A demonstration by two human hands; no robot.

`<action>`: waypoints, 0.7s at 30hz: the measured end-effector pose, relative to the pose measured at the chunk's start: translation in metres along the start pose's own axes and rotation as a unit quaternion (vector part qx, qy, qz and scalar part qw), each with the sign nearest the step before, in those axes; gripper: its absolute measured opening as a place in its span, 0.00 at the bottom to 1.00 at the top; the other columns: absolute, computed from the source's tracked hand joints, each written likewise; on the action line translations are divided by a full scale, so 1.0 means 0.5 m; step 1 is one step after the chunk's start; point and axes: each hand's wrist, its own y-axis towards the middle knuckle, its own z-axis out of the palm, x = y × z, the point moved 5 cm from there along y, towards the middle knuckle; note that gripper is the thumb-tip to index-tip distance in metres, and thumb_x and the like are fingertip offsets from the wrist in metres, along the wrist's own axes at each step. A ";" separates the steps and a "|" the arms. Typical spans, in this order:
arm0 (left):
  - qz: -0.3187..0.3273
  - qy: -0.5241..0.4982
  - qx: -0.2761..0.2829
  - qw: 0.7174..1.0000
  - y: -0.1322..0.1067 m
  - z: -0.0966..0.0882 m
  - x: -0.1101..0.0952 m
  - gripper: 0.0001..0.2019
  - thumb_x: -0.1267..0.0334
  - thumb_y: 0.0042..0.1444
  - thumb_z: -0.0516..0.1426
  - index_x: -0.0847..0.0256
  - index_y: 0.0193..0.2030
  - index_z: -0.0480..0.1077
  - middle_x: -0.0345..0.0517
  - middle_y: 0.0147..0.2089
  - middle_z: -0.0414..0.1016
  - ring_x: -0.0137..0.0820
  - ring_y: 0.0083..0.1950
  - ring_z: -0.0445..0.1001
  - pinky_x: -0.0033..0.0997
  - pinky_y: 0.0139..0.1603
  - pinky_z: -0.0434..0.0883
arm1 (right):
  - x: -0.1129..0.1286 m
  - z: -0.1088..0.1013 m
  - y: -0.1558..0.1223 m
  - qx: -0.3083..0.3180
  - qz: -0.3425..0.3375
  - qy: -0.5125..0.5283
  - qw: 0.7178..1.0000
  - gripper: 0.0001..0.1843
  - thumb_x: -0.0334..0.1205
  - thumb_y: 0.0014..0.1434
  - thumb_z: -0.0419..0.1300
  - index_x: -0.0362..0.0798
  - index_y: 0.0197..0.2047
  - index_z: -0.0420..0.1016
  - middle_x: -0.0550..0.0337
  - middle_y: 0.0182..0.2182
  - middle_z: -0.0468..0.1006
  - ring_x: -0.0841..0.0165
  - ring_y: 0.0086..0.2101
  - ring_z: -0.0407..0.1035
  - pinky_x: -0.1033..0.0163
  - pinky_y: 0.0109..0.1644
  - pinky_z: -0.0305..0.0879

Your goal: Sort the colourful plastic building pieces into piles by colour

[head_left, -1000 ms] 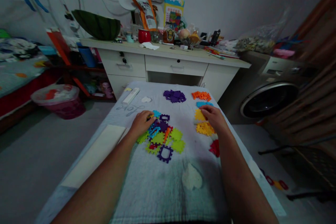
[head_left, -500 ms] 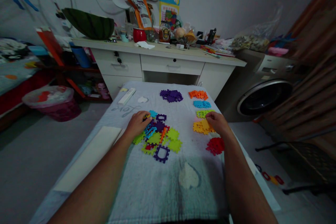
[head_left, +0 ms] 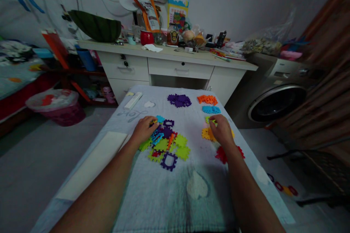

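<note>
Resting on central mixed tiles (head_left: 167,141), left hand (head_left: 143,130) is lying open-gripped; right hand (head_left: 222,130) is covering flat green tile (head_left: 209,119), grip indeterminate.

The right hand (head_left: 221,130) covers most of the green pile (head_left: 208,119) and part of the yellow pile (head_left: 205,134), and its wrist hides the middle of the red pile (head_left: 220,155). Whether the left hand (head_left: 142,131) grips anything in the mixed heap (head_left: 167,142) is unclear. Both forearms run off the bottom edge.
</note>
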 end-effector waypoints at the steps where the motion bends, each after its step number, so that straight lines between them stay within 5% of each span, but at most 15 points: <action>1: -0.001 0.002 0.002 1.000 0.000 -0.001 -0.002 0.17 0.50 0.57 0.51 0.60 0.44 0.72 0.50 0.49 0.76 0.41 0.53 0.72 0.43 0.57 0.65 | 0.030 0.011 -0.004 0.019 -0.028 0.037 0.999 0.08 0.35 0.59 0.55 0.46 0.40 0.74 0.51 0.39 0.75 0.61 0.40 0.68 0.54 0.50 0.62; 6: -0.009 0.006 0.009 1.000 -0.003 -0.005 -0.008 0.18 0.50 0.58 0.51 0.60 0.45 0.72 0.50 0.49 0.75 0.42 0.54 0.71 0.45 0.58 0.65 | 0.167 0.081 -0.049 0.210 -0.147 0.145 0.956 0.13 0.35 0.58 0.58 0.46 0.47 0.73 0.52 0.44 0.75 0.62 0.46 0.67 0.55 0.54 0.62; 10: -0.007 0.009 0.005 1.000 -0.004 -0.004 -0.006 0.18 0.49 0.59 0.50 0.59 0.45 0.72 0.50 0.49 0.76 0.41 0.53 0.71 0.44 0.57 0.65 | 0.195 0.117 -0.077 0.277 -0.157 0.121 0.940 0.30 0.40 0.53 0.65 0.43 0.58 0.67 0.47 0.51 0.71 0.58 0.51 0.64 0.52 0.58 0.59; 17: 0.011 0.039 -0.017 0.999 -0.009 -0.011 -0.017 0.19 0.50 0.62 0.48 0.59 0.45 0.73 0.50 0.51 0.74 0.41 0.55 0.70 0.45 0.59 0.65 | 0.171 0.134 -0.073 0.252 -0.062 0.151 0.954 0.23 0.35 0.58 0.59 0.47 0.57 0.67 0.53 0.45 0.77 0.64 0.43 0.71 0.60 0.49 0.65; 21: 0.034 0.115 -0.085 0.989 -0.017 -0.040 -0.045 0.21 0.50 0.62 0.49 0.60 0.51 0.73 0.56 0.62 0.65 0.46 0.61 0.65 0.50 0.62 0.62 | 0.156 0.128 -0.062 0.158 -0.031 0.144 0.976 0.18 0.33 0.61 0.53 0.48 0.55 0.67 0.54 0.45 0.77 0.64 0.44 0.71 0.59 0.49 0.65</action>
